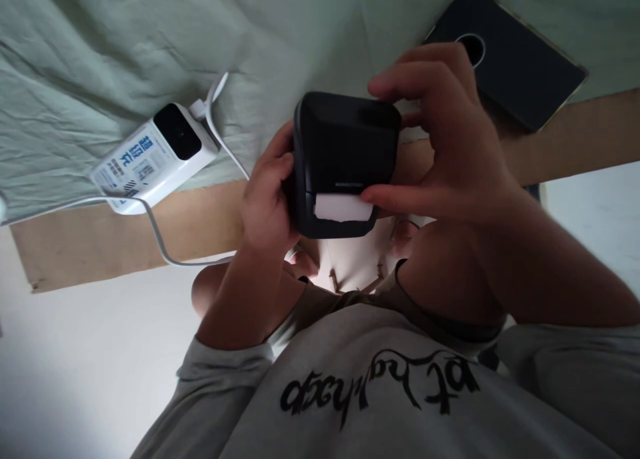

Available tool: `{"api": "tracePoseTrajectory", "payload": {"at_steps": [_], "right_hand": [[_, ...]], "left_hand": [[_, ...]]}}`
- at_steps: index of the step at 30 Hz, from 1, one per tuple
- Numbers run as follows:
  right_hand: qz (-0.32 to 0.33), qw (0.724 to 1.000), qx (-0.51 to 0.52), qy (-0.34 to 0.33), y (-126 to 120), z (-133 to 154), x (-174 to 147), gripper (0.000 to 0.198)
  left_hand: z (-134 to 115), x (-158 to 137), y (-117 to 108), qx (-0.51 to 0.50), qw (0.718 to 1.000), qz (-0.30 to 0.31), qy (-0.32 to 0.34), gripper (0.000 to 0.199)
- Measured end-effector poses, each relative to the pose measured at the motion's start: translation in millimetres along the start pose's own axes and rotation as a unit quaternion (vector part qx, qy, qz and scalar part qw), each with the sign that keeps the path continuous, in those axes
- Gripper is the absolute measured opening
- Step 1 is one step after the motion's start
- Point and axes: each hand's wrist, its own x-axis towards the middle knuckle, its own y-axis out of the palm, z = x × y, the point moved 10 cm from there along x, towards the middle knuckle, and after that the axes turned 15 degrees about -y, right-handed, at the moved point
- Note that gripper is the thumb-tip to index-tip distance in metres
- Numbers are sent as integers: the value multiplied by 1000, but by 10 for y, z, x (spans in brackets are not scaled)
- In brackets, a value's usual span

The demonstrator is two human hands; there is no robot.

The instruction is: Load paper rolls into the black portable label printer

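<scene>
A small black thermal printer (345, 139) is held in the air in front of my body, over the table's near edge. A strip of white paper (343, 207) shows in the slot at its lower side, its edge uneven. My left hand (270, 199) is wrapped round the printer's left side, fingers partly hidden behind it. On the right side my right hand (450, 132) grips it between curved fingers at the upper corner and the thumb, whose tip touches the front beside the paper. Small lettering above the slot is too blurred to read fully.
A white power bank (150, 162) with a black display lies on the green cloth (280, 39) at left. Its white cable (163, 245) loops over the wooden table edge (120, 239). At the upper right rests a dark tablet-like slab (520, 59) with a round camera area.
</scene>
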Motion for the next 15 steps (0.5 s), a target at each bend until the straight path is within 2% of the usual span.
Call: {"api": "tracePoseTrajectory", "payload": {"at_steps": [5, 8, 10, 15], "right_hand": [[-5, 999, -32, -12, -61, 17, 24, 71], [-14, 997, -54, -56, -76, 100, 43, 60], [-43, 995, -56, -74, -109, 159, 36, 49], [-150, 987, -57, -4, -296, 216, -9, 13]], "left_hand": [[30, 2, 45, -75, 996, 37, 10, 20], [36, -16, 89, -80, 995, 55, 4, 24], [33, -32, 96, -69, 996, 55, 1, 26], [75, -29, 34, 2, 1000, 23, -13, 26]]}}
